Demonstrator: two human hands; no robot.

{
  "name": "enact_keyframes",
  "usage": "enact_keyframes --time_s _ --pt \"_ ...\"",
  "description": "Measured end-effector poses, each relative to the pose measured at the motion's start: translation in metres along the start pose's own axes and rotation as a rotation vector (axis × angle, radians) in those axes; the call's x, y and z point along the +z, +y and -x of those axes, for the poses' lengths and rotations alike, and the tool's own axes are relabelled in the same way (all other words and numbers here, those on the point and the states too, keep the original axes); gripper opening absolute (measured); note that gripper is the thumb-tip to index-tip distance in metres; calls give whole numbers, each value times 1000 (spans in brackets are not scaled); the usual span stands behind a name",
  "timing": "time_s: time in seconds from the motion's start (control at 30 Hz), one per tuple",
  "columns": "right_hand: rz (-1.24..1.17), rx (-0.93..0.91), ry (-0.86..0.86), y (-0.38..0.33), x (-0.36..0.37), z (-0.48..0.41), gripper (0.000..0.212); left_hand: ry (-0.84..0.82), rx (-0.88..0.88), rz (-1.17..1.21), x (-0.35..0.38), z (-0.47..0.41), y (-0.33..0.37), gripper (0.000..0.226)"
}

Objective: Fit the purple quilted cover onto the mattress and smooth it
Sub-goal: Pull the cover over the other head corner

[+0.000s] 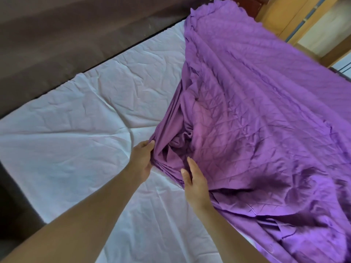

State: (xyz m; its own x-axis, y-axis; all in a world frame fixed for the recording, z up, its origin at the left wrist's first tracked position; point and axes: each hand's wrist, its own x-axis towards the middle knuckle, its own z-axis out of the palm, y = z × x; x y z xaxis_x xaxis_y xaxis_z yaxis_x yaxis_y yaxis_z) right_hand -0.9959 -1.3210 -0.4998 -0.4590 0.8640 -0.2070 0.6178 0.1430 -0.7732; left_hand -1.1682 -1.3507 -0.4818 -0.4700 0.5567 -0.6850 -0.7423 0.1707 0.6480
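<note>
The purple quilted fabric cover (256,111) lies over the right part of the wide white creased mattress (76,130), running from the far right corner down to the near right edge of the view. The left part of the mattress is bare, its white surface marked by long wrinkles. The cover's diamond stitching shows across its middle, and long ridges run along its far stretch. Its left border is gathered into a thick bunch of folds near the middle of the bed, and further loose folds pile up at the near right.

The left hand (141,161) is at the left side of that bunch. Its grip is clamped on the gathered edge of the cover, with the fingertips (149,144) curled over the top of the folds and the thumb below them. The right hand (195,184) is just beside it, to the right and a little nearer. Its grip is apart: the fingers (190,164) are straight and lie against the folded cover, with the thumb touching the layered hem. Both bare forearms reach in from the near edge, across the white surface.

A dark brown padded bed surround (66,35) runs along the far left side of the mattress and comes round at the near left. A light wooden cabinet (296,18) stands beyond the far right corner of the bed
</note>
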Motion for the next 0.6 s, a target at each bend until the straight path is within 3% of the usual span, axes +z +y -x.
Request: enact_keyframes --time_s 0.1,0.23,0.33,0.47,0.57,0.6 --pt "29 -16 -52 -11 14 8 44 -18 75 -75 -26 14 10 19" --pt "49 -44 -101 -36 33 16 44 206 395 -373 -57 26 20 14" --pt "90 -104 -150 -51 50 22 72 362 639 -689 -83 30 29 13" --pt "139 -113 -204 -61 71 27 52 330 821 -1044 -123 33 43 41" --pt "179 -146 -301 -64 89 34 51 248 1008 -1564 -155 28 50 77" --pt "190 -155 -323 -66 94 35 52 202 986 -1784 -162 27 52 80"
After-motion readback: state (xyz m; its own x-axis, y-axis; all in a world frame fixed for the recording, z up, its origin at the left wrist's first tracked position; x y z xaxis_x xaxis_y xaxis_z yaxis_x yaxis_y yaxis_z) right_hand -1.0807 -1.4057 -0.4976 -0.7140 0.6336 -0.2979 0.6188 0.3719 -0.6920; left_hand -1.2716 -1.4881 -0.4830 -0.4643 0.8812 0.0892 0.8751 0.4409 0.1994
